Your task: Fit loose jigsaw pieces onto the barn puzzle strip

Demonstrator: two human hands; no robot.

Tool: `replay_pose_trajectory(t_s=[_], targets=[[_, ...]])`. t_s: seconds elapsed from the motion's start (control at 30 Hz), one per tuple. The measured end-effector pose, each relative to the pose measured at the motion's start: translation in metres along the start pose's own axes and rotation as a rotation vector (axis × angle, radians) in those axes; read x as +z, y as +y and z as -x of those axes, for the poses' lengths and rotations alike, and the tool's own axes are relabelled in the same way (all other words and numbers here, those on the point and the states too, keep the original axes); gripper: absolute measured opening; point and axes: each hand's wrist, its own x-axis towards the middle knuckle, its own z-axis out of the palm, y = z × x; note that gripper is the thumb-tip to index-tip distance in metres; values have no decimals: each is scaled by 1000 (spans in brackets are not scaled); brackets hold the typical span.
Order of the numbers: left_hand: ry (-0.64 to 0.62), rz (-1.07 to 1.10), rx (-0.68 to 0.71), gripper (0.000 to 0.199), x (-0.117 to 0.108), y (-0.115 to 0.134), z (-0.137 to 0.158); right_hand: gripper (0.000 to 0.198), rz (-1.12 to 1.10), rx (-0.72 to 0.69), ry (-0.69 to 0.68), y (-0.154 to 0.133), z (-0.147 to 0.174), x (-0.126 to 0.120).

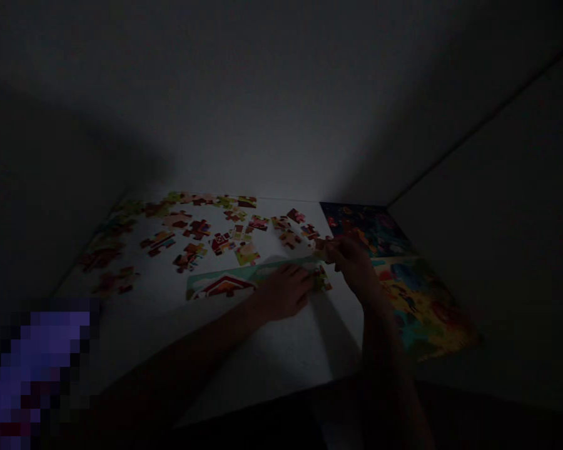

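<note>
In dim light, a joined strip of jigsaw puzzle (197,286) lies on the white table, showing a red barn roof and a pale green background. My left hand (286,290) rests on the strip's right part, its fingers laid out over the surface and hiding some of it. My right hand (351,259) is just beyond the strip's right end, fingers pinched on a jigsaw puzzle piece (321,249). Another puzzle piece (322,278) with green on it sits at the strip's right end, near my left fingertips.
Several loose puzzle pieces (197,229) are scattered over the left and back of the white table (281,350). Two colourful pictures, a dark one (363,228) and a yellow one (422,306), lie at the right edge. A wall (272,112) rises behind the table.
</note>
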Motion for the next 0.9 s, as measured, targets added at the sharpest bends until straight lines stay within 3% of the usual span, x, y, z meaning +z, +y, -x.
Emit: replay_pose_trajectory(t_s=[0.1,0.23,0.43,0.9], targets=[[5,30,-4,17,1,-2,-1,42,22,178,75,21,57,-21],[17,39,-5,21,6,-4,-1,47,75,234,125,42,98,-12],[31,43,-11,22,8,-4,0,36,363,94,178,42,95,5],[32,40,9,24,5,-3,-2,22,436,-43,123,45,102,5]])
